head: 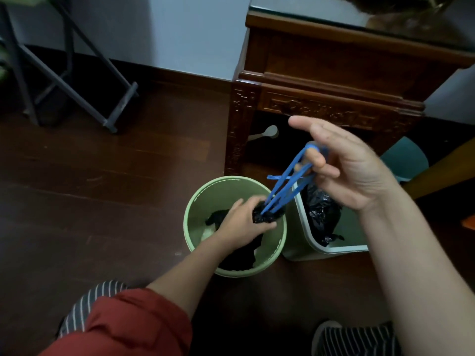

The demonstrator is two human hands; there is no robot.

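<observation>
Here left hand (241,222) grips bag (267,217); right hand (352,165) seemingly hooks drawstrings (284,187).

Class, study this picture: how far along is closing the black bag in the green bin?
Done: the black bag is gathered at its neck. In hand: the left hand grips that neck while the right hand pulls the blue drawstrings taut. Left: tying off, it seems, and lifting the bag out of the green bin.

Blue drawstrings (285,183), black bag (266,215), green bin (195,209).
</observation>
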